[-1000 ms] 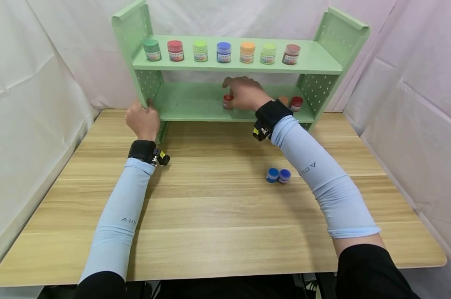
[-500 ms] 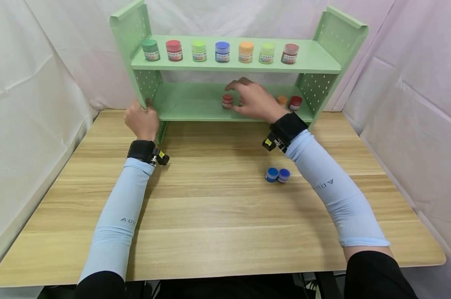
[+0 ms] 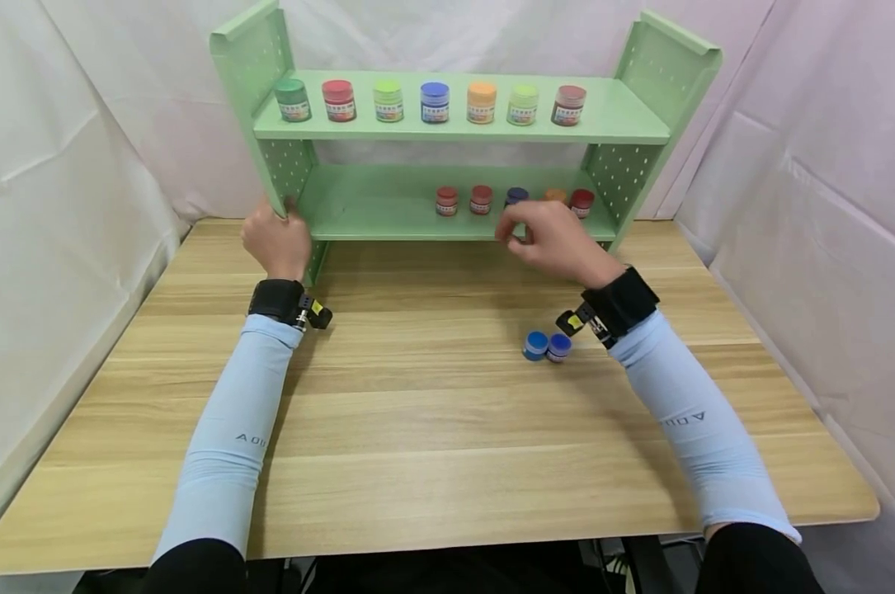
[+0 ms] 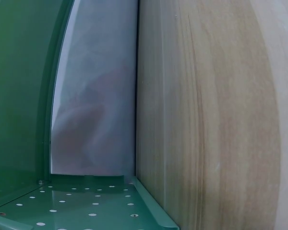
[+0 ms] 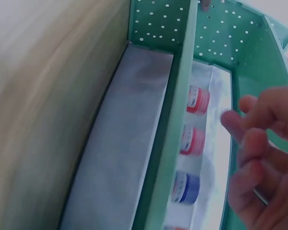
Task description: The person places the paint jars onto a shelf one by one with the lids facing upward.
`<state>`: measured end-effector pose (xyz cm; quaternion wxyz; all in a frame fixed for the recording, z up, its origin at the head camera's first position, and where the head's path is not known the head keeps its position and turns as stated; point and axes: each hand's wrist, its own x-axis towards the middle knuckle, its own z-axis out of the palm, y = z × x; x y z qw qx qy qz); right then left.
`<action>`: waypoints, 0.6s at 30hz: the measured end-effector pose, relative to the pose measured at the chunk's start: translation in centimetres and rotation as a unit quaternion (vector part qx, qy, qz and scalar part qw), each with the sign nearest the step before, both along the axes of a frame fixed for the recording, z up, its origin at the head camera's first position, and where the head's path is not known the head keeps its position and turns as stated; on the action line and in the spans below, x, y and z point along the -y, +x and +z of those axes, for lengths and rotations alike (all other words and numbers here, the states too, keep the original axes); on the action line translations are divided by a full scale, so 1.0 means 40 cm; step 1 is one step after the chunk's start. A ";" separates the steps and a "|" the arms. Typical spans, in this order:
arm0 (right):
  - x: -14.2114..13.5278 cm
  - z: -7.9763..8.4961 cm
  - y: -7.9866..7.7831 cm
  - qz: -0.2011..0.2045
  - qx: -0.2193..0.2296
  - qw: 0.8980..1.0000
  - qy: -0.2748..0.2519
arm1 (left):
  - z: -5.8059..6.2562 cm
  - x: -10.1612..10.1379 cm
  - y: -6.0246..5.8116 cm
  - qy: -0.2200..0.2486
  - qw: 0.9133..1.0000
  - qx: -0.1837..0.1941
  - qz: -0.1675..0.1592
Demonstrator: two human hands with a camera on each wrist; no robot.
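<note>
My left hand (image 3: 278,241) grips the left side panel of a light green metal shelf (image 3: 388,233). My right hand (image 3: 554,235) is in front of the lower board, right of its middle, with loosely bent fingers and nothing in them. Two small red paint jars (image 3: 447,200) stand on that board to the hand's left. A dark blue jar (image 3: 517,195), an orange jar (image 3: 554,195) and a dark red jar (image 3: 581,203) are just behind it, partly covered. In the right wrist view the fingers (image 5: 254,143) hover beside the red jars and the blue-lidded jar (image 5: 186,188).
Several larger paint jars (image 3: 435,103) line the upper board in a row. On the wooden table (image 3: 417,412), two blue-lidded jars (image 3: 535,346) stand side by side below my right wrist. White cloth (image 3: 61,206) hangs around the table's back and sides.
My right hand has drawn back from the two red jars, moving right and toward me, uncovering the second red jar and the dark blue one. My left hand keeps its grip.
</note>
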<state>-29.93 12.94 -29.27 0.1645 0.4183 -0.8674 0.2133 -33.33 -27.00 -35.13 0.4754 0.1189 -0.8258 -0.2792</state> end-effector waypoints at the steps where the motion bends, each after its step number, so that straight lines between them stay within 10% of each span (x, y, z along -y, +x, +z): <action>1: -0.011 -0.007 0.006 0.005 0.013 1.000 0.004 | -0.001 -0.001 0.000 0.001 1.000 0.000 0.000; 8: -0.097 -0.056 0.038 0.013 0.141 0.988 0.062 | -0.003 -0.004 -0.005 -0.003 1.000 0.000 0.000; 18: -0.189 -0.083 0.029 0.012 0.366 0.923 0.119 | -0.008 0.004 -0.007 0.008 1.000 0.009 -0.002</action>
